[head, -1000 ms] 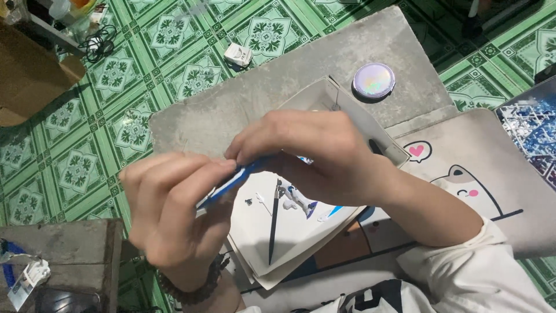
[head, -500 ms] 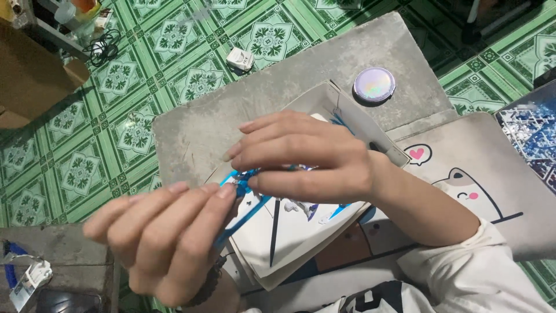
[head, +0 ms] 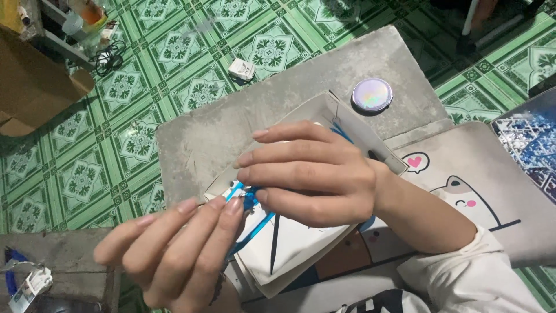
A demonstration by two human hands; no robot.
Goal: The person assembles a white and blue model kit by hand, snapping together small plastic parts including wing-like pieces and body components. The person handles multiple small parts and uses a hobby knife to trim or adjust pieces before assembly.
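1. A blue ribbon (head: 250,200) runs across a white box (head: 289,255) that lies on the near part of a grey board (head: 220,133), close to the board's near edge.
2. The left hand (head: 174,255) comes in from the near left corner, its fingers (head: 231,208) pinched on the ribbon at a small knot above the box's left side.
3. The right hand (head: 313,174) lies flat across the box, palm down, its fingers (head: 278,200) closed on the same knot from the other side; the fingertips of both hands almost touch.
4. The right hand hides most of the box top and the ribbon's run beneath it; only a short blue strand shows past the knuckles at the far side and another going down the near left face.
5. A raised flap of the box (head: 347,124) stands behind the right hand.
6. A round shiny disc (head: 372,94) lies alone near the board's far right corner, well apart from the hands.
7. A grey cloth with a cartoon cat (head: 475,197) covers the right side, under the right forearm.
8. Beyond the board's far edge, on the green patterned tile floor (head: 145,75), sits a small white plug (head: 242,69); a cardboard box (head: 29,87) stands at the far left.
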